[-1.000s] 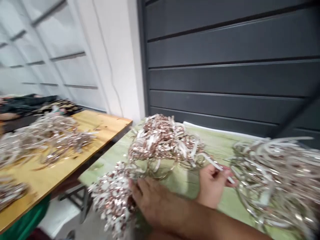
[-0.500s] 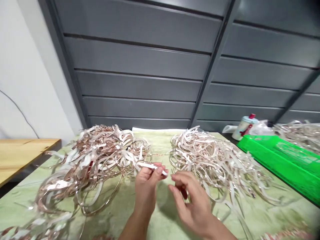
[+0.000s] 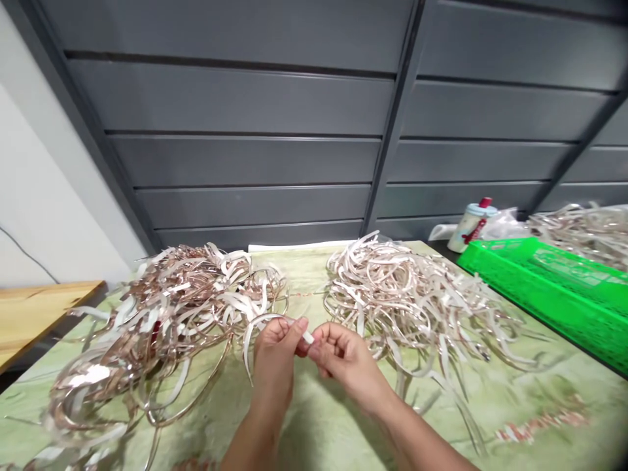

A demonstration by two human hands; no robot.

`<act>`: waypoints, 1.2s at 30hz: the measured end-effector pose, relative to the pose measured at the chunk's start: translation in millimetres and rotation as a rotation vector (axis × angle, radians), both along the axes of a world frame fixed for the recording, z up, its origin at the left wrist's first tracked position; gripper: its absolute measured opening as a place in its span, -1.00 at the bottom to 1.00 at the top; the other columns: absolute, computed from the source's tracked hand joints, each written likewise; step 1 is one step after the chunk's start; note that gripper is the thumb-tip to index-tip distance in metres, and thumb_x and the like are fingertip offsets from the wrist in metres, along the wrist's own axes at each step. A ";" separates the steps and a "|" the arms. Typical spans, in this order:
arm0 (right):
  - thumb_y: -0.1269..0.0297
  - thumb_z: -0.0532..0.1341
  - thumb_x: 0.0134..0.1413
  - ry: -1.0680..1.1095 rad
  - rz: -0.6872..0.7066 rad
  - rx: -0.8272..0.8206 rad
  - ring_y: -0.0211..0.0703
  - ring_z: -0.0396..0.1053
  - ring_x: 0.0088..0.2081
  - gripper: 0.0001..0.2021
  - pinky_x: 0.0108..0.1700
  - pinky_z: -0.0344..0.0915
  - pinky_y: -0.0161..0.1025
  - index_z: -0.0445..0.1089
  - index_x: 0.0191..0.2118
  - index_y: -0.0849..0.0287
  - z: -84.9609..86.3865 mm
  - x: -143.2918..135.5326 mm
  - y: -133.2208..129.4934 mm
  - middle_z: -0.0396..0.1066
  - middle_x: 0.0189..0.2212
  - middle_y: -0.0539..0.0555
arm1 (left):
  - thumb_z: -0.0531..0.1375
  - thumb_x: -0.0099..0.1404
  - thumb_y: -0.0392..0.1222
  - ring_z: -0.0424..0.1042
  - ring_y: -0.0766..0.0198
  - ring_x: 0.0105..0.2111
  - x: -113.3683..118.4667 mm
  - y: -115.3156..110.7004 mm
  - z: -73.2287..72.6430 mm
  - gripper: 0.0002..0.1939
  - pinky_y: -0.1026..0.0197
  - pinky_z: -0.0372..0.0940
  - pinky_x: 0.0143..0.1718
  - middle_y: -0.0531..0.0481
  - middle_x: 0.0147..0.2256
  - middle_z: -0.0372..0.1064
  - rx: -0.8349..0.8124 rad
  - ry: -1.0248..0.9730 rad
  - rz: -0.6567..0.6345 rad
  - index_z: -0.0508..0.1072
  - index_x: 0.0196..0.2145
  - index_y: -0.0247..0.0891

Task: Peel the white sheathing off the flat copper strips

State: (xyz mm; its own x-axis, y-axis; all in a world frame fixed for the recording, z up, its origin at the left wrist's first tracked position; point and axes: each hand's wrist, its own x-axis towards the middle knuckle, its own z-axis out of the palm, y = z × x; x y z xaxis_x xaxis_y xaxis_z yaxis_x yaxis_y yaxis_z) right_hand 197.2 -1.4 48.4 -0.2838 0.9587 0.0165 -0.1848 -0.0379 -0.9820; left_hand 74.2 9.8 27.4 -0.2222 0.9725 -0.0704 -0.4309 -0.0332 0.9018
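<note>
My left hand point(image 3: 275, 350) is closed on a thin, glossy strip point(image 3: 247, 341), white on one face, that curves out behind the fingers and hangs down on their left. Its short white end pokes out past the left thumb. My right hand point(image 3: 343, 356) pinches at that end, fingertips nearly touching those of the left hand; what exactly lies between the right fingers is partly hidden. Left of the hands lies a tangled heap of rose-gold and white strips point(image 3: 196, 288). A paler heap of similar strips point(image 3: 402, 288) spreads to the right.
A green marbled table top point(image 3: 314, 425) lies under both heaps. Small reddish scraps point(image 3: 540, 422) are scattered at the right front. Farther right stand a green plastic basket point(image 3: 534, 281) and a cup with a red top point(image 3: 471, 226). A wooden surface point(image 3: 39, 307) is at the left.
My right hand has moved left from an open, curled pose and now pinches at the strip's end. The strip now arcs left of my left hand. The view has shifted slightly.
</note>
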 end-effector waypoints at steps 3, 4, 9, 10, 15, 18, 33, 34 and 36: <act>0.01 0.42 -0.11 0.041 -0.006 -0.013 -0.40 0.11 -0.63 -0.64 -0.56 0.07 -0.39 0.37 -0.41 0.19 -2.9 2.3 1.5 0.30 -0.62 -0.10 | 0.40 0.01 -0.01 0.21 0.42 -0.67 0.4 1.7 -2.3 -0.65 0.34 0.14 -0.57 0.16 -0.71 0.28 -0.011 0.080 0.044 0.36 -0.59 -0.26; 0.01 0.41 -0.10 0.043 -0.011 -0.013 -0.39 0.12 -0.63 -0.64 -0.56 0.08 -0.39 0.37 -0.41 0.19 -4.2 2.6 1.9 0.33 -0.61 -0.08 | 0.40 0.00 0.00 0.22 0.42 -0.67 0.7 2.0 -2.6 -0.65 0.34 0.14 -0.56 0.15 -0.71 0.28 -0.020 0.103 0.054 0.36 -0.59 -0.26; 0.01 0.39 -0.07 -0.036 -0.092 0.011 -0.37 0.15 -0.68 -0.65 -0.59 0.07 -0.38 0.35 -0.41 0.19 -11.1 2.4 4.9 0.36 -0.66 -0.09 | 0.40 0.01 0.01 0.32 0.37 -0.61 2.6 0.4 -2.5 -0.68 0.32 0.22 -0.50 0.12 -0.66 0.35 -0.062 0.223 0.096 0.42 -0.54 -0.27; 0.02 0.38 -0.05 -0.047 -0.101 0.020 -0.37 0.16 -0.68 -0.66 -0.59 0.07 -0.38 0.34 -0.42 0.18 -11.9 2.5 5.8 0.36 -0.67 -0.09 | 0.39 0.03 0.01 0.33 0.37 -0.60 2.7 -0.4 -2.4 -0.68 0.32 0.23 -0.48 0.12 -0.64 0.36 -0.048 0.236 0.100 0.43 -0.52 -0.27; 0.06 0.38 -0.04 -0.026 -0.093 0.021 -0.37 0.17 -0.68 -0.68 -0.58 0.08 -0.40 0.33 -0.38 0.18 -13.3 4.9 8.6 0.28 -0.72 -0.15 | 0.37 0.08 0.00 0.31 0.39 -0.60 1.8 -2.0 -3.3 -0.70 0.34 0.23 -0.49 0.16 -0.63 0.32 -0.019 0.239 0.131 0.41 -0.47 -0.25; 0.08 0.42 -0.09 0.009 -0.106 -0.003 -0.38 0.17 -0.66 -0.66 -0.59 0.11 -0.39 0.34 -0.33 0.17 -17.4 2.4 10.3 0.27 -0.66 -0.16 | 0.39 0.05 0.00 0.36 0.36 -0.57 3.3 -1.0 -4.6 -0.70 0.32 0.27 -0.47 0.13 -0.60 0.37 -0.086 0.245 0.210 0.43 -0.45 -0.25; 0.19 0.31 0.11 0.103 -0.446 0.395 -0.13 0.46 -0.28 -0.78 -0.22 0.37 -0.19 0.24 -0.35 0.12 11.5 19.3 34.8 0.49 -0.24 0.11 | 0.36 0.04 -0.10 0.40 0.22 -0.58 42.0 -37.7 -4.3 -0.72 0.23 0.30 -0.54 -0.05 -0.50 0.51 0.101 0.327 -0.212 0.62 -0.24 -0.16; 0.18 0.30 0.12 0.079 -0.493 0.426 -0.15 0.44 -0.31 -0.78 -0.25 0.35 -0.21 0.24 -0.34 0.12 14.0 24.0 38.0 0.48 -0.31 0.08 | 0.36 0.04 -0.09 0.35 0.24 -0.66 44.9 -44.1 0.1 -0.84 0.25 0.25 -0.60 -0.02 -0.63 0.43 0.105 0.352 -0.287 0.63 -0.38 -0.16; 0.16 0.29 0.12 0.039 -0.542 0.465 -0.22 0.36 -0.42 -0.78 -0.35 0.29 -0.28 0.24 -0.32 0.12 16.2 30.9 42.5 0.41 -0.44 0.00 | 0.35 0.05 -0.05 0.32 0.25 -0.72 43.2 -53.3 11.5 -0.86 0.26 0.20 -0.66 -0.01 -0.71 0.37 0.080 0.320 -0.313 0.62 -0.50 -0.14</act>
State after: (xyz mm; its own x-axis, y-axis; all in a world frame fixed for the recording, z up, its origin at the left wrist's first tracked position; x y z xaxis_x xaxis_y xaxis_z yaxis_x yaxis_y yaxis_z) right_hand 228.1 41.1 64.7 0.2394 0.8562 0.4578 -0.0949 0.4899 -0.8666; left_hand 117.4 -43.5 38.9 0.0848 0.9959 0.0320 -0.1313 -0.0207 0.9911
